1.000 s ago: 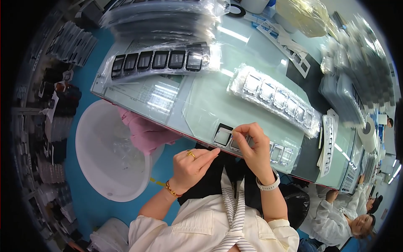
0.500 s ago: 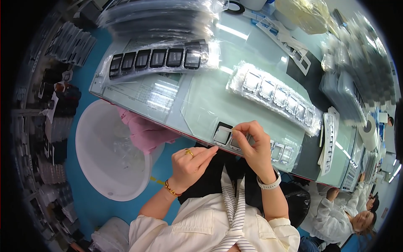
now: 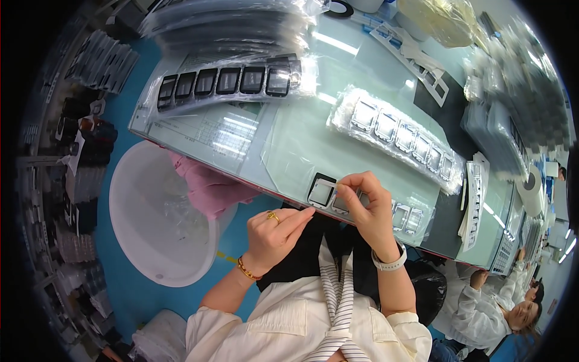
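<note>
A small black-bordered rectangular panel [image 3: 321, 177] lies near the front edge of the glass-topped table. Over it sits a thin white rectangular frame [image 3: 320, 193], slightly offset, so black shows along the top. My right hand [image 3: 372, 208] pinches the frame's upper right corner between thumb and forefinger. At its lower left corner, the pressed-together thumb and forefinger of my left hand [image 3: 274, 236] meet the edge. More small frames [image 3: 408, 218] lie in a row to the right, some of them covered by my right hand.
A clear-wrapped strip of white frames [image 3: 403, 140] lies behind my hands. Black-bordered panels [image 3: 228, 81] in plastic lie back left, beside a tall stack of plastic sleeves [image 3: 229, 27]. A white tub [image 3: 136, 241] and pink cloth [image 3: 208, 184] are left, below table level. A co-worker [image 3: 482, 308] sits right.
Both hands keep nearly the same places and grips. The white frame sits a little differently over the black panel, and the whole view has shifted slightly.
</note>
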A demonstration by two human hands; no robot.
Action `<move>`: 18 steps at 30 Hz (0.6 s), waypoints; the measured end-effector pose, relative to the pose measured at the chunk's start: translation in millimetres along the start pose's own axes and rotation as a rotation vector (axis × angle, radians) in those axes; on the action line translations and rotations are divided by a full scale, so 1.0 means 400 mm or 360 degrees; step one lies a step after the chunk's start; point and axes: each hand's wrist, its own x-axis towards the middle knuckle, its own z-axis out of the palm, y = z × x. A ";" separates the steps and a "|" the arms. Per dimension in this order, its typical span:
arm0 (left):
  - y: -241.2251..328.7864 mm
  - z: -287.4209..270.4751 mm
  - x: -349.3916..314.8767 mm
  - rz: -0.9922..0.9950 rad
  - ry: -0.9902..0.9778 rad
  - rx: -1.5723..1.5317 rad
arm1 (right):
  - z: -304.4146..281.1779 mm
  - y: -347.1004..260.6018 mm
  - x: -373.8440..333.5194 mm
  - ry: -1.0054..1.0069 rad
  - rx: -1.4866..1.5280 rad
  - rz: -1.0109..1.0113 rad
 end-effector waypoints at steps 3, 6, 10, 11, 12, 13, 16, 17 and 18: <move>-0.001 0.001 -0.001 -0.0001 0.0004 -0.0010 | 0.000 -0.003 0.001 -0.0008 -0.0065 -0.0029; 0.000 0.002 0.001 -0.0003 0.0008 -0.0008 | 0.002 -0.002 0.002 0.0005 -0.0101 -0.0051; 0.002 0.001 0.000 -0.0006 0.0009 -0.0003 | 0.004 -0.005 0.001 0.0010 -0.0140 -0.0077; 0.001 0.001 -0.001 -0.0007 0.0005 0.0002 | 0.006 -0.006 0.000 0.0018 -0.0135 -0.0063; 0.001 0.002 -0.002 -0.0008 0.0003 0.0002 | 0.007 -0.006 0.000 0.0027 -0.0130 -0.0049; 0.001 0.002 -0.003 -0.0002 0.0007 -0.0003 | 0.007 -0.006 -0.001 0.0028 -0.0130 -0.0048; 0.005 0.002 0.003 -0.0005 -0.0002 -0.0001 | 0.006 -0.006 -0.001 0.0039 -0.0157 -0.0066; 0.006 0.003 0.005 -0.0015 -0.0012 0.0007 | 0.005 -0.005 0.000 0.0041 -0.0162 -0.0078; 0.005 0.003 0.005 -0.0014 -0.0014 0.0006 | 0.006 -0.005 0.000 0.0043 -0.0165 -0.0091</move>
